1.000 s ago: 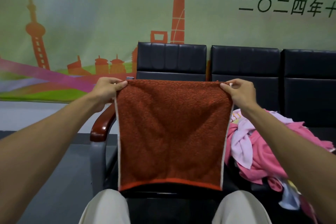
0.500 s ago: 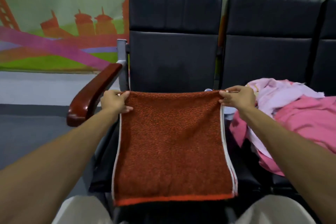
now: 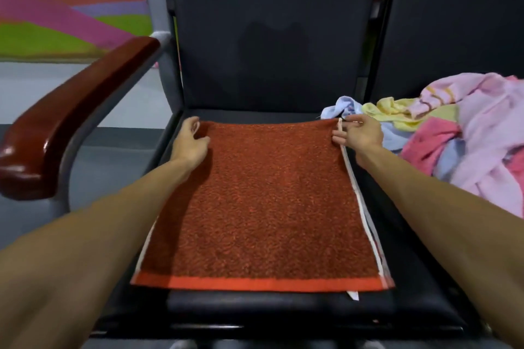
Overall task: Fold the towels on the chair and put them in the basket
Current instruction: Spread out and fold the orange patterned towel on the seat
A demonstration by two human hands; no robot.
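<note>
A rust-red towel lies spread flat on the dark seat of the chair, covering most of the cushion. Its near edge, a brighter orange band, sits just short of the seat's near rim, and its far edge stops a little before the backrest. White trim runs along the right side, where two layers show slightly offset, and a small white label pokes out at the near right corner.

The left hand is at the far left corner of the towel. Its fingers are curled round that corner, with the thumb lying on the top face and a bit of white trim showing between the fingers. The right hand is at the far right corner and pinches the white-trimmed edge there between thumb and forefinger, the other fingers lying loosely against the towel's side. Both forearms reach out along the towel's left and right edges, so the cloth lies between them and stretches from the hands back toward the near side.

On the next seat to the right a loose pile of towels sits unfolded: pink, lilac, a yellow one and a pale blue one, which comes just beside the right hand. A glossy brown armrest stands at the left, with a colourful wall mural beyond it.
</note>
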